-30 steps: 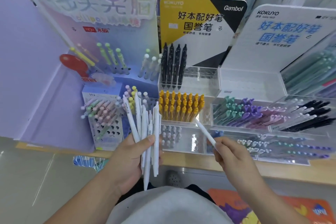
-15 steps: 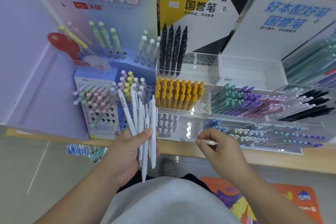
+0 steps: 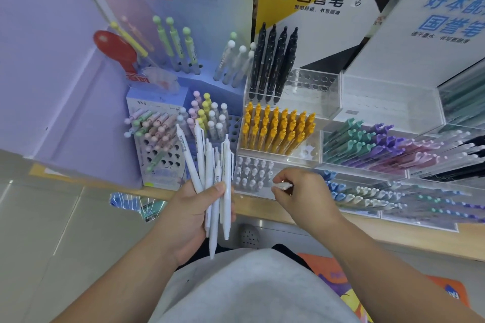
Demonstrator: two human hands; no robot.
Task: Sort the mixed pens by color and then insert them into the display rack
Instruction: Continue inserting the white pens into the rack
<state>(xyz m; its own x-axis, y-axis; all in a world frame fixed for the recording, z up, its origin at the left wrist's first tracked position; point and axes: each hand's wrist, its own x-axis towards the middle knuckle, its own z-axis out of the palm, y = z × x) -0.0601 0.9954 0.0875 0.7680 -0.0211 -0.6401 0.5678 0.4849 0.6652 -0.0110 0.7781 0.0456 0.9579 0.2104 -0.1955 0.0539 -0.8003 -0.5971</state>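
- Standing at the left end of the wooden bench [image 3: 393, 237], a perforated blue stand [image 3: 160, 165] carries pastel ball-topped pens [image 3: 154, 126] that lean out of its holes.
- The left grip [image 3: 189, 217] is curled round a bundle of white pens [image 3: 210, 165], with the thumb pressed across the barrels. The pens fan upward in front of the stand, and their lower ends hang below the palm.
- Just right of the bundle, a clear rack compartment [image 3: 252, 173] holds pale-capped pens upright.
- The right grip [image 3: 307, 196] pinches a single white pen [image 3: 283, 186] between thumb and fingertips at the front of that compartment. The hand hides most of the pen.
- Above sit yellow pens [image 3: 278, 131] and, higher up, four black pens [image 3: 273, 63].
- Further right, teal and purple pens [image 3: 367, 144] lie in rows.
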